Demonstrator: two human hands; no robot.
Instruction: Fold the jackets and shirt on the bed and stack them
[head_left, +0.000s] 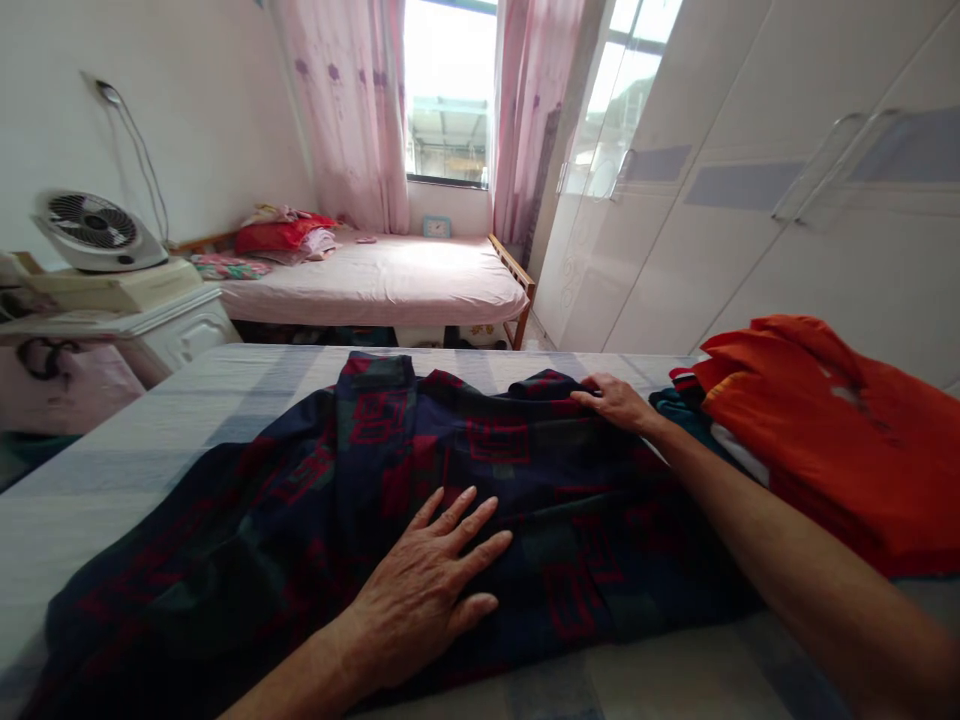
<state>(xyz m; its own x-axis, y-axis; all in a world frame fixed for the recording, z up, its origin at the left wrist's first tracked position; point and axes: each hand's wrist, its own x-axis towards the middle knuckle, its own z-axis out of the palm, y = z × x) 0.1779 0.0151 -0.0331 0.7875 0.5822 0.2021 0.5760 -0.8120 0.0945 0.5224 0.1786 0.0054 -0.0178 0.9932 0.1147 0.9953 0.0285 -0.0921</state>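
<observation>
A dark navy and green shirt (502,435) with red geometric patterns lies spread over a bed with a striped sheet (292,370). Its fabric shows folds and wrinkles. My left hand (431,575) rests flat on the middle of the shirt, palm down, fingers spread. Farther away, at the shirt's far right edge, my right hand (619,402) pinches the cloth between thumb and fingers. Part of the cloth near my left forearm is in shadow.
Folded clothes, with an orange garment (832,430) on top, lie close to my right forearm. Beyond stands another bed (420,275) with a red bundle (281,238). A fan (94,225) sits on a cabinet at left; white wardrobes (720,240) line the right.
</observation>
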